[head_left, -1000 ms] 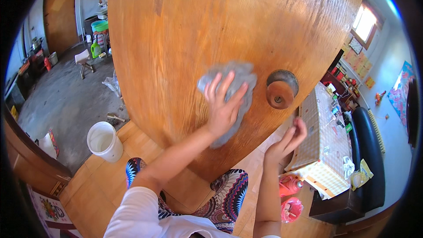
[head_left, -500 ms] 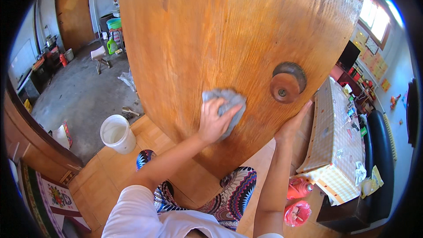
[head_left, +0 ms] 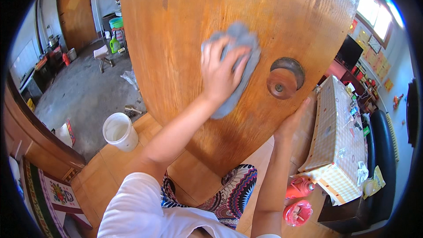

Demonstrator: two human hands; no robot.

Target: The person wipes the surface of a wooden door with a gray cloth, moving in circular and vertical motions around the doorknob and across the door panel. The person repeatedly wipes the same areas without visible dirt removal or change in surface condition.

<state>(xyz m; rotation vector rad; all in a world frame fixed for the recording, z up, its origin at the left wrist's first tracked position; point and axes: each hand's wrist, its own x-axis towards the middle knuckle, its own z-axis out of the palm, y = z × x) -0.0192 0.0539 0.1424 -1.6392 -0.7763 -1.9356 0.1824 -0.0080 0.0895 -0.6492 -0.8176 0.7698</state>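
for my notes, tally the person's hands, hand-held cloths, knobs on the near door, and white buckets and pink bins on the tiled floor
Hands: 2, left hand and right hand
Grey cloth: 1
Door knob: 1
White bucket: 1
Pink bin: 1
Total: 6

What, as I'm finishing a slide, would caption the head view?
Left hand holding a grey cloth against a wooden door, right hand at its edge.

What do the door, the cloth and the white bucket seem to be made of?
Door: wood, probably varnished; grain shows beneath a gloss. Cloth: soft grey fabric, fibre unclear; it bunches under the left hand. Bucket: likely plastic; smooth, evenly white wall.
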